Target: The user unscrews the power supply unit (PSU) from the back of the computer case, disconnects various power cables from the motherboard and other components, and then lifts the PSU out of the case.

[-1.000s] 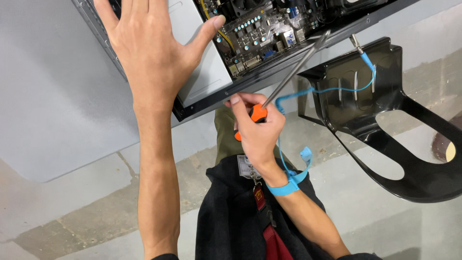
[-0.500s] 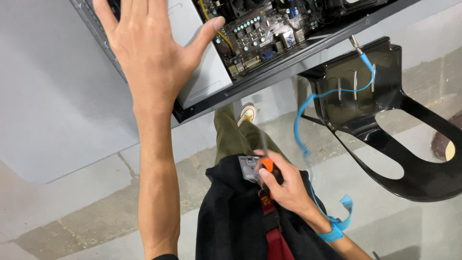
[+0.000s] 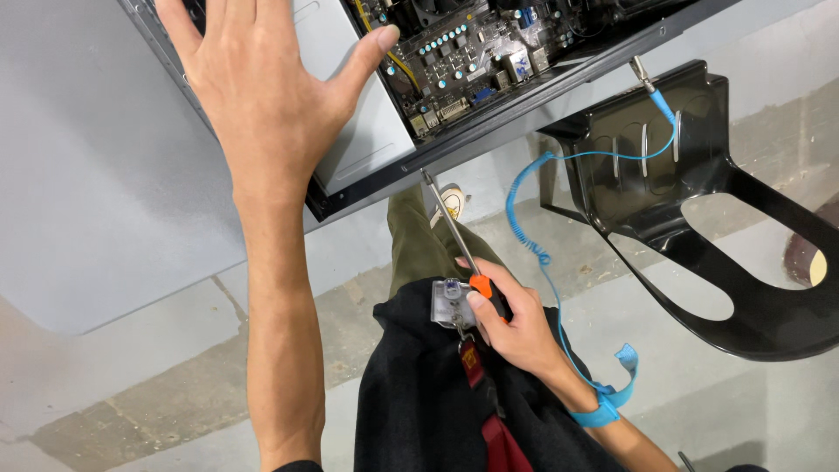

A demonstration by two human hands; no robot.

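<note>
- Two hands are showing: left hand (image 3: 262, 96) lying on the one open computer case (image 3: 367, 166), right hand (image 3: 516, 328) below it.
- One screwdriver (image 3: 450, 227) is pointing toward the case.
- One blue wrist strap (image 3: 603, 406), one coiled cord (image 3: 533, 218).
- One black chair (image 3: 699, 218) is standing right of the case.

Orange-handled screwdriver (image 3: 454, 236): steel shaft angled toward upper left, centre frame; open computer case (image 3: 489, 61): motherboard exposed, top of frame.

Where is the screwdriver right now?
In the head view, the screwdriver sits centre frame in the right hand, its shaft angled up toward the lower edge of the open computer case.
</note>
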